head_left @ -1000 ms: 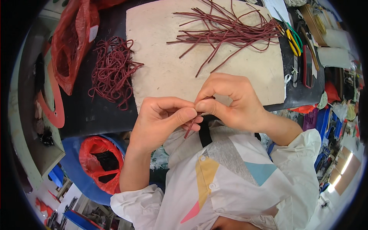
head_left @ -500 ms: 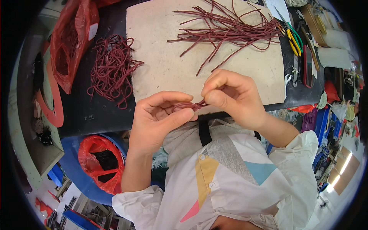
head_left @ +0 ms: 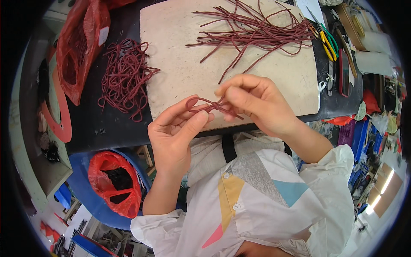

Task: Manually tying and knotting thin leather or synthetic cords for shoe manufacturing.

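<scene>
Between my hands, above the near edge of the pale board (head_left: 171, 60), is a dark red cord (head_left: 215, 105) with a loop on its left and a knot in the middle. My left hand (head_left: 175, 128) pinches the cord between thumb and fingers by the loop. The thumb and fingers of my right hand (head_left: 257, 100) are closed on the cord just right of the knot, and one cord end sticks out below them. A bundle of straight dark red cords (head_left: 257, 34) lies at the far side of the board. To its left sits a pile of looped cords (head_left: 126, 79).
A red plastic bag (head_left: 81, 51) lies at the far left of the black table (head_left: 107, 132). Yellow-handled pliers (head_left: 329, 48) and green-handled scissors (head_left: 332, 38) lie right of the board. Below the table's left side stands a blue bin (head_left: 81, 171) with a red bag in it.
Both hands have risen slightly, and the right has shifted a little left. The cord has turned, so its loop and knot now show more openly.
</scene>
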The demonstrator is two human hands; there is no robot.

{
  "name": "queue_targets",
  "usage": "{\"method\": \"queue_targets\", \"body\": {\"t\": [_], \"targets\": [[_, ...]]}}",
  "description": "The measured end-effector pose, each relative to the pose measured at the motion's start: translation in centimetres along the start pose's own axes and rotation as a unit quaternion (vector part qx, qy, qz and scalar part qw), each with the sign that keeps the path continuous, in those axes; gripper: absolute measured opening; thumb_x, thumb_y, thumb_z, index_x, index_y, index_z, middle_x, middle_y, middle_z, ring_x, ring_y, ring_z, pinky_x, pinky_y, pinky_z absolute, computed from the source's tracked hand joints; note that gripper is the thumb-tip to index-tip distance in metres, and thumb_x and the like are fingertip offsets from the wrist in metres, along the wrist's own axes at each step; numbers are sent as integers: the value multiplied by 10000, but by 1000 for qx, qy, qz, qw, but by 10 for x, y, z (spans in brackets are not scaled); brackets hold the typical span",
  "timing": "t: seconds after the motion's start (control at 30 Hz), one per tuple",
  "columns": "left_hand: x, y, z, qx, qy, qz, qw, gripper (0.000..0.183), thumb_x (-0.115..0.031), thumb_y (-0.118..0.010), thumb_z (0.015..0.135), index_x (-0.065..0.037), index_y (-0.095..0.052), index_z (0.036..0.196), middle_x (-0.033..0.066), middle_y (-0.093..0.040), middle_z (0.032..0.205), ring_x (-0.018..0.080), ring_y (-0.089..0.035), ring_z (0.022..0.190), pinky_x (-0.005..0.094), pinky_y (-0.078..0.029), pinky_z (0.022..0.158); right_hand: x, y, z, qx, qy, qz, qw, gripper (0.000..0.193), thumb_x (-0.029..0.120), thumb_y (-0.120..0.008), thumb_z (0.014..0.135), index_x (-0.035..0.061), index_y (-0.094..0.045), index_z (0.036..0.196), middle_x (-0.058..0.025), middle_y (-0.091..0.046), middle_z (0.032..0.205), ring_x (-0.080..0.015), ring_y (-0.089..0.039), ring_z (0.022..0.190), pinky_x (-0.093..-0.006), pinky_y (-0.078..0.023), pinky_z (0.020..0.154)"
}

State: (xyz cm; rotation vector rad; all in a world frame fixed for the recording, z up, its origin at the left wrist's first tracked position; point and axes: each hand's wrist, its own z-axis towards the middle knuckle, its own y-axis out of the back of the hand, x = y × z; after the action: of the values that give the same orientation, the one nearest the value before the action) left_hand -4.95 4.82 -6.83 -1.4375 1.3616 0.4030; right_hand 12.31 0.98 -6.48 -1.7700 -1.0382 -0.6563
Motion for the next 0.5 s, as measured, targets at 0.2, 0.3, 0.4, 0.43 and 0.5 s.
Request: {"method": "queue_targets", "body": {"t": [0.2, 0.3, 0.4, 0.43, 0.5], "targets": [[-6, 5, 2, 6, 65, -70, 995, 251, -30, -530, 832, 77, -535, 1059, 173, -627, 899, 224, -637, 779, 280, -520, 686, 9, 11, 3, -4, 32, -116, 993, 202, 165, -540, 871, -20, -604, 924, -61, -615, 740, -92, -572, 642, -209, -474, 598], [-2, 8, 4, 10, 34, 11, 999, 248, -51, -513, 849, 85, -531, 1056, 179, -628, 886, 232, -641, 753, 288, -528, 672, 10, 11, 2, -6, 27, -139, 990, 206, 169, -548, 866, -23, -609, 909, -59, -612, 737, -89, -571, 645, -207, -473, 598], [1, 9, 4, 7, 7, 116, 993, 236, -51, -521, 847, 88, -538, 1038, 179, -630, 863, 227, -644, 723, 295, -534, 660, 11, 9, 3, -4, 11, -110, 994, 199, 160, -556, 858, -26, -607, 906, -56, -614, 743, -87, -570, 638, -205, -472, 589], [2, 10, 5, 5, 4, 144, 990, 231, -49, -527, 844, 89, -542, 1029, 179, -631, 854, 224, -644, 714, 297, -535, 656, 11, 8, 3, -7, 3, -102, 995, 188, 147, -560, 853, -28, -606, 906, -55, -614, 745, -87, -571, 642, -209, -475, 595], [5, 8, 4, -19, 0, 120, 993, 217, -36, -554, 825, 90, -554, 1003, 171, -634, 834, 216, -644, 718, 292, -535, 649, 11, 5, 2, -13, -12, -86, 996, 167, 120, -566, 845, -31, -605, 905, -54, -615, 749, -88, -574, 651, -216, -480, 607]]}}
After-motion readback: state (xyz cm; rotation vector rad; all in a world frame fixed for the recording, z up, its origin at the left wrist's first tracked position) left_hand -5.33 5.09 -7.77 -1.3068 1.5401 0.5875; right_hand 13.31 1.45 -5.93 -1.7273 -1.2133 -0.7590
